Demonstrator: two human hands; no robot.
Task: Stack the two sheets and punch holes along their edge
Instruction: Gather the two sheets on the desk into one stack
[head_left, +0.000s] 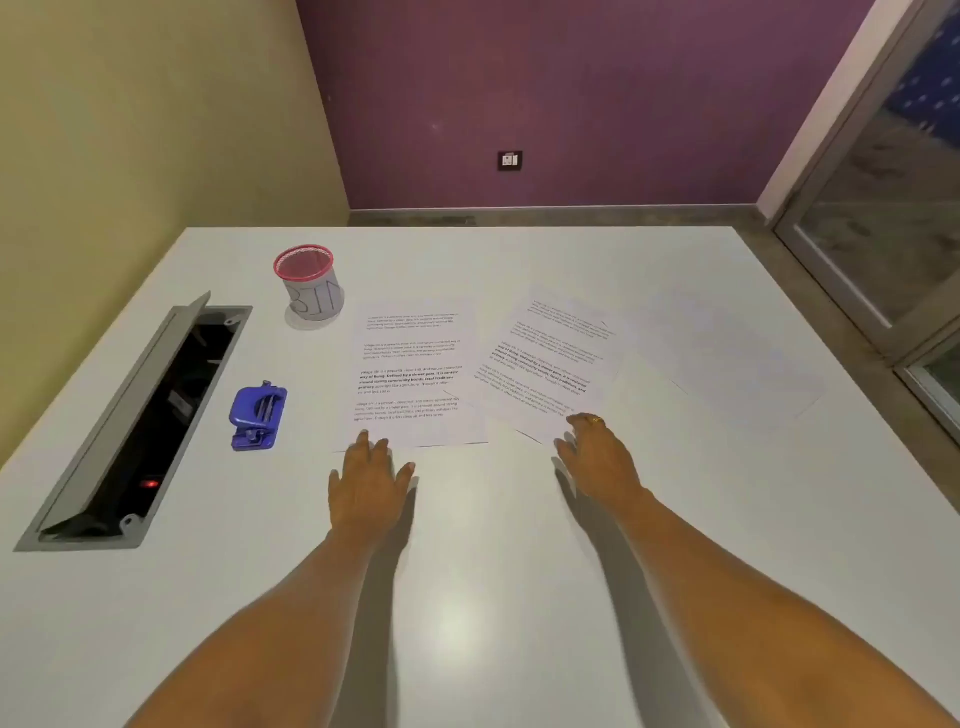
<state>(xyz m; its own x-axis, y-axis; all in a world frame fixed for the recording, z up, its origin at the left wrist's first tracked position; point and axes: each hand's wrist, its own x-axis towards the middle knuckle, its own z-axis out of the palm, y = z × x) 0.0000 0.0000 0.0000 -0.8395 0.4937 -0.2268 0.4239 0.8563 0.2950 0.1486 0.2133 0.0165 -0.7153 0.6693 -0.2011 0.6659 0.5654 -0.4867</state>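
Note:
Two printed white sheets lie side by side on the white table (467, 597). The left sheet (410, 371) lies straight; the right sheet (550, 364) is turned at an angle, and the two are apart or barely touching. My left hand (369, 486) lies flat with straight fingers, its fingertips on the near edge of the left sheet. With a ring on one finger, my right hand (597, 457) reaches the near corner of the right sheet, fingers relaxed and touching it. A blue hole punch (258, 417) sits on the table to the left of the left sheet.
A mesh cup with a red rim and a label reading BIN (310, 283) stands behind the left sheet. An open grey cable hatch (140, 426) is sunk into the table at far left. Faint blank paper (727, 364) lies at right. Walls stand close behind the table.

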